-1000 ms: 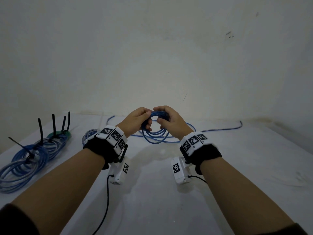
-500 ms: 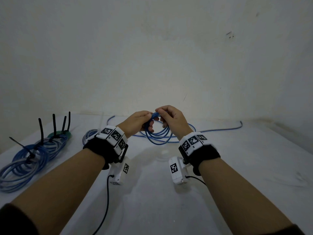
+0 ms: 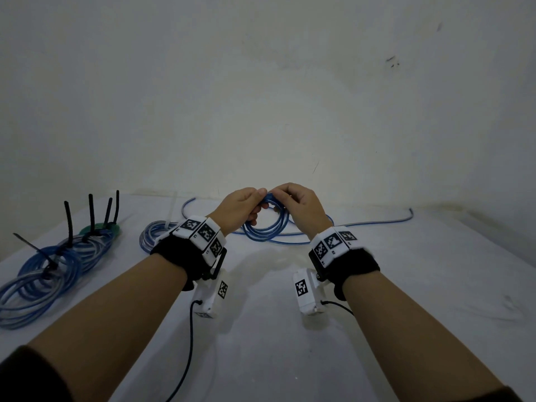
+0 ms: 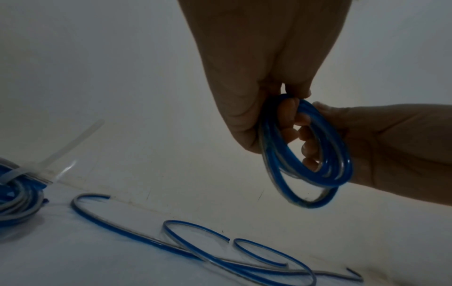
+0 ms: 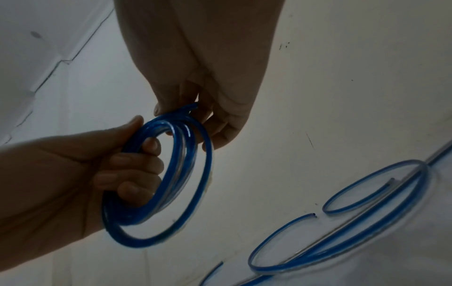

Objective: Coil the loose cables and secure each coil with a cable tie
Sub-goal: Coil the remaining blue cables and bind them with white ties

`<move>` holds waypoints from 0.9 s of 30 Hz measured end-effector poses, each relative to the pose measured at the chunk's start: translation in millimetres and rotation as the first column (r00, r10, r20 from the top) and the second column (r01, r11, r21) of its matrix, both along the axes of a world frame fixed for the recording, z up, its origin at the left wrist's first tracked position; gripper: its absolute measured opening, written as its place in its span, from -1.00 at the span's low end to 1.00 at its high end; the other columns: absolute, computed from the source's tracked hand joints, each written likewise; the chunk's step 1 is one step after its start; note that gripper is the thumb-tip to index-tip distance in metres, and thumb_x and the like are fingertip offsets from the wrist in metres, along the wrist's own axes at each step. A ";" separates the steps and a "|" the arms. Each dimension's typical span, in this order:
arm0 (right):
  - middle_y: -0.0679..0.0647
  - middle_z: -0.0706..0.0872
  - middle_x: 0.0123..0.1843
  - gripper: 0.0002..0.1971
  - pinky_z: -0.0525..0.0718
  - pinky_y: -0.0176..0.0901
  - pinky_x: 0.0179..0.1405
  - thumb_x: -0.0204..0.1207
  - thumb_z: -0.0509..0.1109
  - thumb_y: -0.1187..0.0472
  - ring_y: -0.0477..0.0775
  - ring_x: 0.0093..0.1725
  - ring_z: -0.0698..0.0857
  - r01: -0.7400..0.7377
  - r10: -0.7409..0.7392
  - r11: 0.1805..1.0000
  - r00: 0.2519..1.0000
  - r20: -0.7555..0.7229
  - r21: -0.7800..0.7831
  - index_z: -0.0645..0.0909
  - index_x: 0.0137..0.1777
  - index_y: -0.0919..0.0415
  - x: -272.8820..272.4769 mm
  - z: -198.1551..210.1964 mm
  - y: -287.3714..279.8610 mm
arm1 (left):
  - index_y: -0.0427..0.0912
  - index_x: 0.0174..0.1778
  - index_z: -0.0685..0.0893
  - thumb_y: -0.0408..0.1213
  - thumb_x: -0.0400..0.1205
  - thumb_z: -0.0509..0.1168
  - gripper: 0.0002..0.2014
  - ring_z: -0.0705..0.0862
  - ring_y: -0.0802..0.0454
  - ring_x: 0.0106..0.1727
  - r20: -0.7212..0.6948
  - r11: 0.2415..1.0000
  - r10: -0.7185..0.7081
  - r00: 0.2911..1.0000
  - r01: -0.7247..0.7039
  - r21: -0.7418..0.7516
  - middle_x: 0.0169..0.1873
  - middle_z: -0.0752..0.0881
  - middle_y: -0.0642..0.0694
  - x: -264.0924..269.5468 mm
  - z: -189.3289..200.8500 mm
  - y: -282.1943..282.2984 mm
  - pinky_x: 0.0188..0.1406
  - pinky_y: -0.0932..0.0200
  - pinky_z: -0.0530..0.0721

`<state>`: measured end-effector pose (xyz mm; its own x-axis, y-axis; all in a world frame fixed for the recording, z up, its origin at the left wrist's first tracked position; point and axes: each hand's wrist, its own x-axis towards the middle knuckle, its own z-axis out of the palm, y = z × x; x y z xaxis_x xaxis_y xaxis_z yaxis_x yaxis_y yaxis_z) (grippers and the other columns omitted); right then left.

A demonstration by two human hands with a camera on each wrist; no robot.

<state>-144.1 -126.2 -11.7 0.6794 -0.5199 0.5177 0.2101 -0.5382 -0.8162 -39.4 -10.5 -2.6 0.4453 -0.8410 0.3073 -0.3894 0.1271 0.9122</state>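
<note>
A small coil of blue cable (image 3: 268, 227) hangs upright above the white table (image 3: 261, 329) between both hands. My left hand (image 3: 252, 204) grips its left side, fingers curled through the loops (image 5: 137, 170). My right hand (image 3: 290, 198) pinches the top of the coil, where a cable end (image 5: 192, 107) pokes out between its fingers. In the left wrist view the coil (image 4: 325, 174) sits between the left hand (image 4: 283, 108) and the right hand (image 4: 315, 135). In the right wrist view the coil (image 5: 203, 174) hangs below the right hand (image 5: 186, 123). No cable tie is on this coil.
Loose blue cables (image 3: 362, 224) lie on the table behind the hands, curling in open loops (image 4: 195, 249) (image 5: 354, 222). Several tied coils with upright black ties (image 3: 58, 256) lie at the left. One coil with a pale tie (image 3: 153, 236) lies near my left wrist.
My right hand has shifted its grip along the coil's top toward the left thumb. The coil stays held between both hands at about the same height.
</note>
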 end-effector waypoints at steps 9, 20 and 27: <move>0.31 0.77 -0.14 -0.78 0.72 0.02 -0.11 0.63 0.27 0.25 0.10 -0.23 0.70 -0.010 0.009 0.999 1.000 0.016 0.044 0.73 -0.02 0.34 0.2 -5.0 1.7 | -0.25 -0.26 0.54 -0.16 0.75 0.00 -0.63 0.35 0.15 -0.54 -0.022 0.999 0.037 0.999 -0.036 0.035 -0.57 0.42 0.08 4.2 -1.7 0.1 -0.44 0.27 0.47; 0.03 0.70 -0.20 -0.80 0.67 -0.22 -0.23 0.62 0.25 0.38 -0.09 -0.31 0.67 -0.044 0.043 0.999 0.997 -0.060 -0.009 0.66 0.15 0.30 3.5 -4.1 5.7 | -0.24 -0.23 0.55 -0.14 0.74 0.08 -0.68 0.48 0.19 -0.59 -0.071 0.999 0.022 0.997 -0.020 0.025 -0.50 0.43 -0.02 6.1 -4.2 -0.8 -0.39 0.21 0.64; 0.07 0.52 -0.37 -0.73 0.51 -0.22 -0.33 0.69 0.16 0.21 -0.03 -0.42 0.43 -0.096 0.106 0.978 0.994 -0.041 0.186 0.66 0.10 0.33 0.2 5.2 8.5 | -0.22 -0.31 0.45 -0.16 0.74 0.07 -0.67 0.38 0.18 -0.60 -0.098 1.000 -0.021 0.995 0.022 0.000 -0.49 0.37 -0.03 -1.1 3.6 -2.2 -0.40 0.25 0.63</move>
<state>-143.9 -117.7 -6.5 0.7561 -0.5304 0.3834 0.2118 -0.3561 -0.9101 -40.5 -12.7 1.0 0.4551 -0.8511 0.2617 -0.2951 0.1331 0.9462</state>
